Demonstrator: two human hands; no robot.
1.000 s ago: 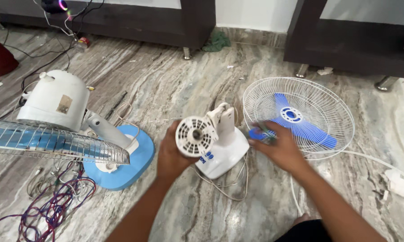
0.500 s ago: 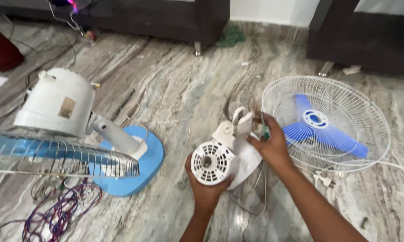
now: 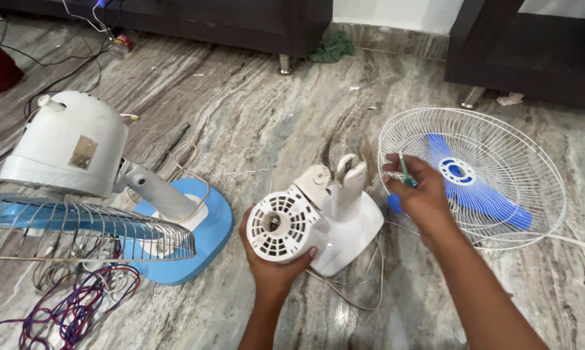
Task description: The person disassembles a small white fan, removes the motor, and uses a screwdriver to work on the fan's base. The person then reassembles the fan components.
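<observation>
My left hand (image 3: pixel 276 269) grips a round white fan motor housing (image 3: pixel 281 225) from below, its vented face turned toward me. The housing joins a white fan base with an upright neck (image 3: pixel 347 207) resting on the marble floor. My right hand (image 3: pixel 419 194) hovers just right of the neck, closed on a small screwdriver (image 3: pixel 399 188) with a green shaft and blue handle. A thin white cord (image 3: pixel 351 291) loops under the base.
A white wire guard (image 3: pixel 532 168) holding blue fan blades (image 3: pixel 474 191) lies at the right. At the left stands another fan with a white motor cover (image 3: pixel 65 142), blue base (image 3: pixel 211 233) and metal grille (image 3: pixel 78 227). Tangled coloured wires (image 3: pixel 72 308) lie beneath. Dark furniture (image 3: pixel 240 19) lines the back.
The view shifted left and nearer. My left hand keeps hold of the motor housing. My right hand moved from the base's neck to its right side, still holding the screwdriver.
</observation>
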